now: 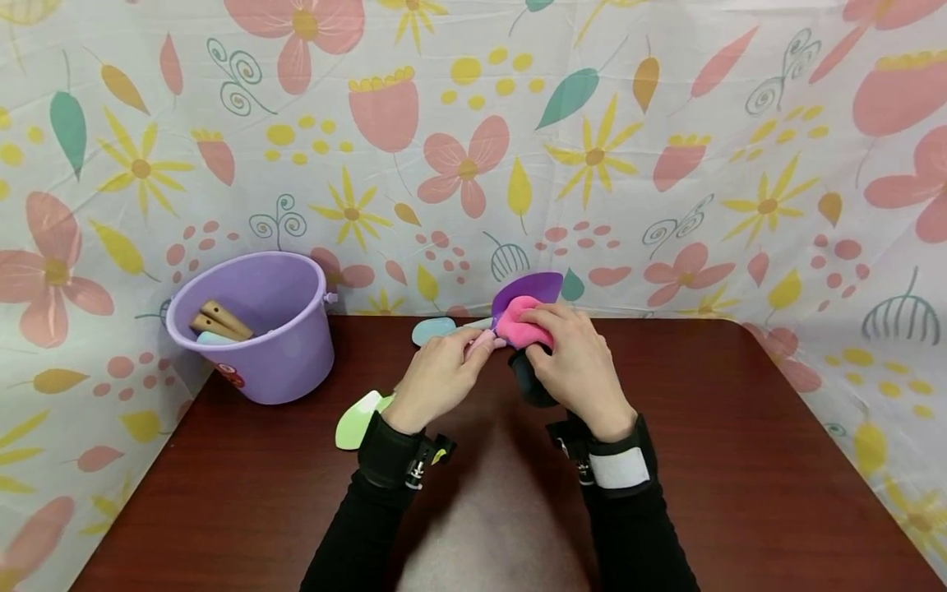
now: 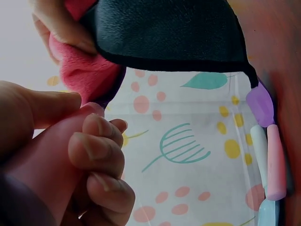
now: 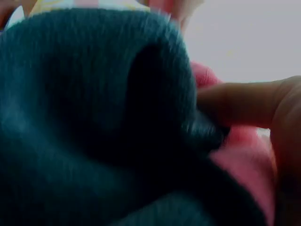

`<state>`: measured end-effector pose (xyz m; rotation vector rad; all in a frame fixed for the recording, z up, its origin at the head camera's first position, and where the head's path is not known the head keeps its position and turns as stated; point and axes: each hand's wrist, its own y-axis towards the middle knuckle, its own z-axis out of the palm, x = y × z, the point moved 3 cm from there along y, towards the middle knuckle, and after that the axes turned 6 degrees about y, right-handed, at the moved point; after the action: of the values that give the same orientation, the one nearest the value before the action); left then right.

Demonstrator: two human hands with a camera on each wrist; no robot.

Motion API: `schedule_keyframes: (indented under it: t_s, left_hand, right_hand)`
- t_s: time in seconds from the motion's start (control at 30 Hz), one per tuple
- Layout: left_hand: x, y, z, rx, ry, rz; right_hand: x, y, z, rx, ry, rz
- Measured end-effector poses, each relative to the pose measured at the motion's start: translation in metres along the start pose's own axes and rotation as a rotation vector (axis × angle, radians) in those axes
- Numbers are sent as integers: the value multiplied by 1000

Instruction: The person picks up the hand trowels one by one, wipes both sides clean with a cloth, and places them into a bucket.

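I see the left hand (image 1: 436, 374) gripping the pink handle (image 2: 47, 162) of a purple spatula (image 1: 536, 285) above the table's (image 1: 740, 452) far edge; the right hand (image 1: 580, 362) pinches a pink-and-black cloth (image 1: 521, 321) against the spatula.

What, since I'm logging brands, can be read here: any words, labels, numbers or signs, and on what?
No text can be read for certain.
Red label on the bucket: too small and blurred to read.
I can make out no other lettering or numbers.
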<state>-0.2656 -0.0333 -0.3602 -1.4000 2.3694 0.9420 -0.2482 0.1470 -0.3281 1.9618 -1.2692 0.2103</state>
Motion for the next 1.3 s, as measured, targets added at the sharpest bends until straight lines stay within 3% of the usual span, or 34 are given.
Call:
schedule_keyframes:
  t_s: [0.17,0.43,0.73,0.93,1.3]
  left_hand:
    - [-2,0,3,-28,19,11]
    - [-9,0,7,-25,58,86]
    - [-12,3,8,-23,37,130]
    - [-11,3,7,-8,44,112]
    - [-7,-1,6,-5,36,76]
  right_hand:
    - [4,2,2,40,40,-95]
    - [0,1,-2,-2,89,-144]
    - [-8,2,-11,-63,114,-105]
    - [-16,3,-19,-129,109,-79]
    - [-33,-1,-33,-202,74,63]
